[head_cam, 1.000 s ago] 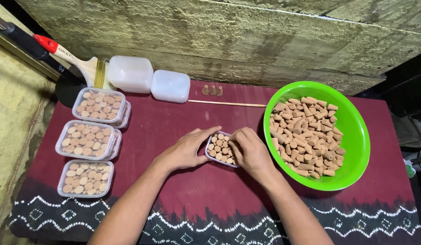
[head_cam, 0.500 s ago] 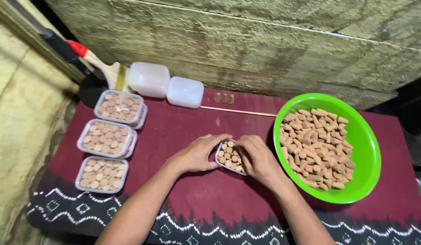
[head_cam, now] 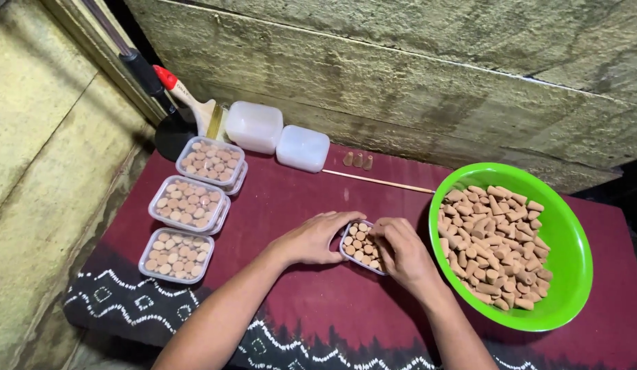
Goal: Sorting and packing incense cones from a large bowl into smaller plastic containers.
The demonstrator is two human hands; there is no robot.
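At the middle of the maroon batik cloth (head_cam: pixel 291 199) sits a small clear plastic tub (head_cam: pixel 360 247), packed with upright tan incense cones. Both hands bracket it. From nine o'clock, the left hand (head_cam: pixel 313 238) lies palm down, fingers curled loosely against the tub's near-left wall, thumb tip at its upper rim. From three o'clock, the right hand (head_cam: pixel 403 252) covers the tub's right edge, fingers bent narrow with their tips pressed among the cones; whether they pinch one cone cannot be told.

At three o'clock from the hands, just beside the right wrist, a bright green plastic bowl (head_cam: pixel 569 233) holds a loose heap of incense cones (head_cam: pixel 495 245). At nine to ten o'clock, three filled tubs (head_cam: pixel 190 204) stand in a slanted column, well apart from the hands. At eleven o'clock, two white lidded containers (head_cam: pixel 277 137) stand touching each other against the concrete wall, beside a red-handled paintbrush (head_cam: pixel 188 99). At twelve o'clock, a thin bamboo skewer (head_cam: pixel 377 181) lies flat, with three loose cones (head_cam: pixel 357 160) just above it.
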